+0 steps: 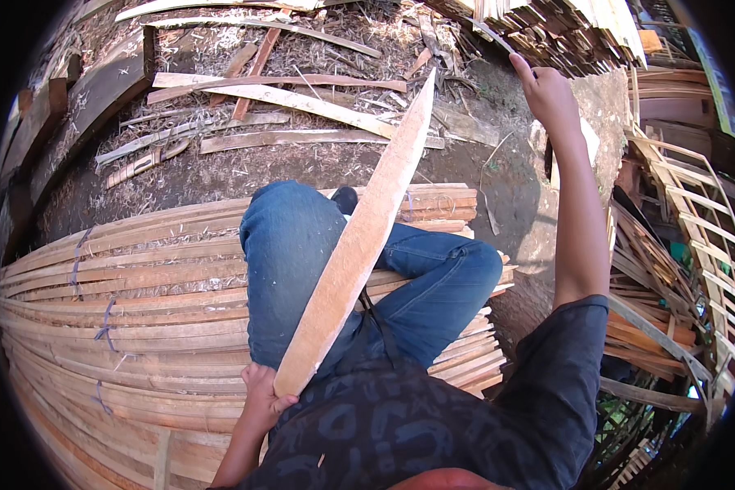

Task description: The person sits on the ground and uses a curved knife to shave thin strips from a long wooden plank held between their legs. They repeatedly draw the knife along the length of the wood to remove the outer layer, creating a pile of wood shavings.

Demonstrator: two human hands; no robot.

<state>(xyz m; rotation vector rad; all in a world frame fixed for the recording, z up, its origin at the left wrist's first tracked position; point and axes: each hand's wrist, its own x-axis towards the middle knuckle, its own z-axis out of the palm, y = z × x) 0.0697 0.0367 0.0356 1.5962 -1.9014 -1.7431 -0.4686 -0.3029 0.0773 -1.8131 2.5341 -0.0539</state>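
A long, flat wooden board (359, 233) slants across my lap, with its narrow pointed end up and away from me. My left hand (263, 392) is closed round its near, blunt end, thumb along the edge. Raised at the upper right, my right hand (551, 98) grips a knife (494, 37) with a thin grey blade pointing up and left, well apart from the board. The hand hides most of the handle.
I sit on tied bundles of long wooden strips (163, 302). Loose slats (294, 102) and shavings lie on the ground ahead. A stack of cut wood (567, 33) stands at the upper right. More scrap (649, 286) and a slatted wooden frame (702, 220) are on the right.
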